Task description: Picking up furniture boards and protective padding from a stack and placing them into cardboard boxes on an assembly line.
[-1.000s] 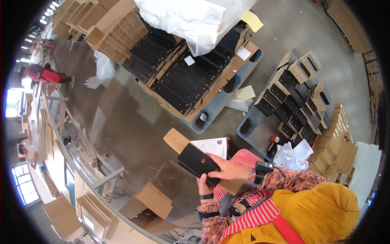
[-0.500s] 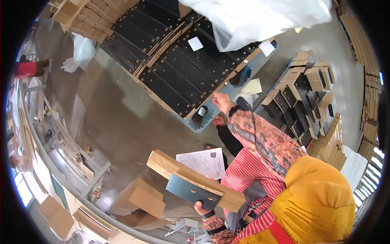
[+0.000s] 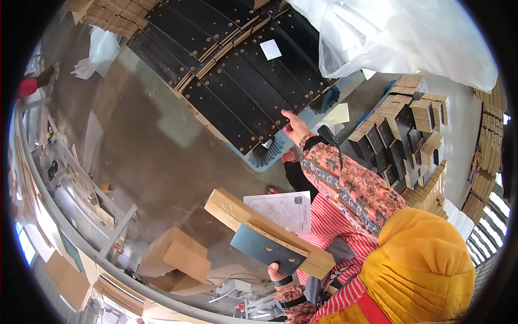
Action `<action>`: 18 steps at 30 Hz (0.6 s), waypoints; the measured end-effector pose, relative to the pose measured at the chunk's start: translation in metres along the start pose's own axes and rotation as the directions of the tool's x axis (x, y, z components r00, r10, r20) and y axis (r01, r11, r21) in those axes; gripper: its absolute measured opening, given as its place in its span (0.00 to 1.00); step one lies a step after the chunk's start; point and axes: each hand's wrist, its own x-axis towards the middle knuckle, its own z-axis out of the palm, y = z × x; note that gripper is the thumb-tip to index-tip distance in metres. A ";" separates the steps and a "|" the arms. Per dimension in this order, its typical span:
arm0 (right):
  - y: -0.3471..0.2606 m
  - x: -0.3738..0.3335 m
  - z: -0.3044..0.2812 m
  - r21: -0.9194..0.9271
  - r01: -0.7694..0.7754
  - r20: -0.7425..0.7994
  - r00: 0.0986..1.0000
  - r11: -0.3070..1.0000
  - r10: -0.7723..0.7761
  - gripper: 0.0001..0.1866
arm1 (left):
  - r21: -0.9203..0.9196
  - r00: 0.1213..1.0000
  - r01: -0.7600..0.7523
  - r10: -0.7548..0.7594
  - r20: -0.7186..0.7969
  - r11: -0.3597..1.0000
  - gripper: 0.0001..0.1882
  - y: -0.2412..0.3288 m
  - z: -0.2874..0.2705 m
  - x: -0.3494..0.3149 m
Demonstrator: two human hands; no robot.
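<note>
While the left hand (image 3: 277, 273) alone is pinching a board (image 3: 264, 246), the freed right hand (image 3: 295, 128), grip unclear, is reaching stacked panels (image 3: 229, 97).

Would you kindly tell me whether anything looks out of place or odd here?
Two things look untidy: crumpled white plastic lies loose on the floor left of the stacked black panels, and a pale yellow sheet lies to the right of the right hand. Both seem stray beside those neat rows. I see no clear spill.
</note>
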 end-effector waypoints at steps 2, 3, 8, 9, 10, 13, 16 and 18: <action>-0.018 -0.006 -0.004 -0.025 0.004 0.009 1.000 1.000 -0.004 0.14 | -0.014 0.999 0.005 -0.004 0.039 1.000 0.47 0.002 0.015 0.002; -0.023 -0.015 0.001 -0.057 -0.008 0.032 0.999 0.998 0.009 0.13 | -0.014 0.999 -0.008 0.008 0.035 1.000 0.47 0.004 0.012 -0.001; -0.074 -0.140 -0.012 -0.066 0.215 0.308 0.933 0.974 -0.185 0.18 | 0.048 0.997 -0.070 0.069 0.032 0.996 0.47 0.007 0.003 -0.003; -0.082 -0.165 -0.024 -0.133 0.254 0.254 0.943 0.958 -0.215 0.20 | 0.041 0.996 -0.087 0.085 0.035 0.995 0.47 0.009 0.010 -0.003; -0.096 -0.177 -0.054 -0.130 0.216 0.235 0.955 0.968 -0.181 0.22 | 0.027 0.989 -0.055 0.051 0.136 0.998 0.46 0.012 0.022 0.004; -0.111 -0.250 -0.103 -0.232 0.229 0.096 0.973 0.945 -0.212 0.28 | 0.044 0.975 -0.080 0.069 0.211 0.996 0.44 0.016 0.000 0.010; -0.141 -0.351 -0.148 -0.212 0.216 0.270 0.950 0.953 -0.155 0.34 | 0.004 0.950 -0.097 0.092 0.299 0.995 0.40 0.030 0.043 0.004; -0.147 -0.412 -0.164 -0.187 0.239 0.304 0.936 0.953 -0.175 0.34 | 0.039 0.933 -0.126 0.105 0.345 0.991 0.37 0.037 0.055 -0.002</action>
